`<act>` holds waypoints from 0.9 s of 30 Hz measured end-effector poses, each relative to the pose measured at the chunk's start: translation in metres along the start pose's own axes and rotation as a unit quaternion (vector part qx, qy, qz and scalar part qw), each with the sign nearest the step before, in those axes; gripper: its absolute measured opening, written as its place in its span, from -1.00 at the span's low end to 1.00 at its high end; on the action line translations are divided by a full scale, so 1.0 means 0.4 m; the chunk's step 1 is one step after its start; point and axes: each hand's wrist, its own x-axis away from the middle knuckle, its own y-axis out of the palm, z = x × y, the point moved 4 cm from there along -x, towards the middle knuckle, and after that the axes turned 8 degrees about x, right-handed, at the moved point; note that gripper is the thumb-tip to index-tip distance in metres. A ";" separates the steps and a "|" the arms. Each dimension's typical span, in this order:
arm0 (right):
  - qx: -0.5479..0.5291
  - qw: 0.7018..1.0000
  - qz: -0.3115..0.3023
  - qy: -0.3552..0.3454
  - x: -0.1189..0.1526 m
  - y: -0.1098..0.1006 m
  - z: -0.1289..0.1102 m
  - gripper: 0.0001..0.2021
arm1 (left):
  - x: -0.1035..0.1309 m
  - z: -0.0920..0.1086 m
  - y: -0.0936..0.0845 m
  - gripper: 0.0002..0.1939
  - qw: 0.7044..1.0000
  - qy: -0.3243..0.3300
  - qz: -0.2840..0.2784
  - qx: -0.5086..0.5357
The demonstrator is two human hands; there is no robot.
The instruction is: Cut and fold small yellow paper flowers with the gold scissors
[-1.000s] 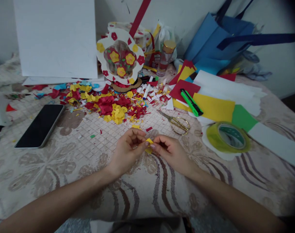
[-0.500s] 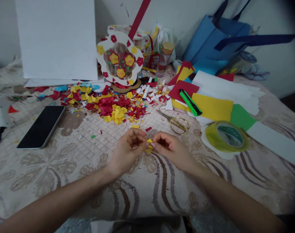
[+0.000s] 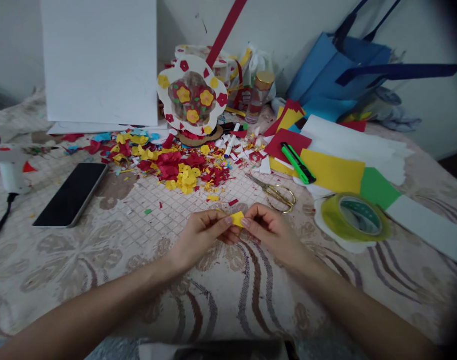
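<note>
Between my two hands is a small piece of yellow paper, held up just above the patterned tablecloth. My left hand pinches its left edge between thumb and fingers. At its right edge, the thumb and fingers of my right hand close on it. Gold-handled scissors lie beyond my right hand. A heap of cut yellow flowers and red flowers spreads out past my left hand.
On the left are a black phone and a white glue gun. To the right lie a roll of tape, a green cutter and coloured sheets. A flower-shaped decoration and a blue bag stand behind.
The yellow paper has turned and now shows a flat face between my fingertips. Fingers of my left hand have shifted underneath it. The whole view has moved slightly.
</note>
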 end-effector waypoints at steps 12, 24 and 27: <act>-0.047 0.998 -0.011 0.038 0.000 0.004 0.019 -0.80 | -0.009 0.003 -0.025 -0.73 0.999 -0.014 0.030 0.007; -0.077 0.996 -0.034 0.027 -0.003 0.012 0.013 -0.79 | -0.004 0.009 -0.019 -0.83 0.998 -0.026 -0.005 -0.054; -0.071 0.996 -0.042 0.027 -0.006 0.015 0.018 -0.86 | -0.003 0.006 -0.018 -0.82 0.998 -0.032 -0.010 -0.055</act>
